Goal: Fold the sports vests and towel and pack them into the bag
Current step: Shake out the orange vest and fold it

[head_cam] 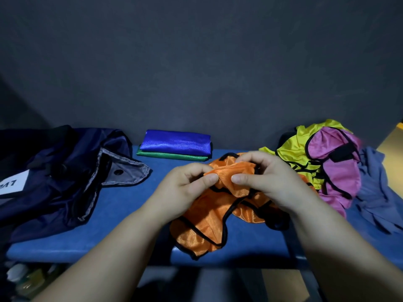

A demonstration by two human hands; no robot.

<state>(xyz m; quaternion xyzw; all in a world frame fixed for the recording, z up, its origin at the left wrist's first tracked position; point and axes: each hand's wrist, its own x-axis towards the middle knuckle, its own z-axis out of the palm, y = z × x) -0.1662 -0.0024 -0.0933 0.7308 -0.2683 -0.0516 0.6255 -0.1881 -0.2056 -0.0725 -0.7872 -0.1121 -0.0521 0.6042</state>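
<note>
Bag (pixel 54 171) at the tabletop's (pixel 122 214) left, then two folded vests, blue vest (pixel 174 141) on green vest (pixel 172 155). Your left hand (pixel 185 184) and right hand (pixel 268 177) each pinch the orange vest (pixel 209 219) mid-tabletop; it looks light, limp and slippery, so take the black-trimmed edges. Right, unfolded: one yellow vest (pixel 292 147), one pink vest (pixel 335 171), one towel (pixel 375 188).

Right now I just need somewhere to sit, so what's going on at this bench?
A person pinches the bunched edge of an orange vest with the left hand and right hand at the bench. A blue vest lies folded on a green vest at the back. A yellow vest, pink vest and towel lie crumpled on the right. The bag lies on the left; its inside cannot be seen.
</note>
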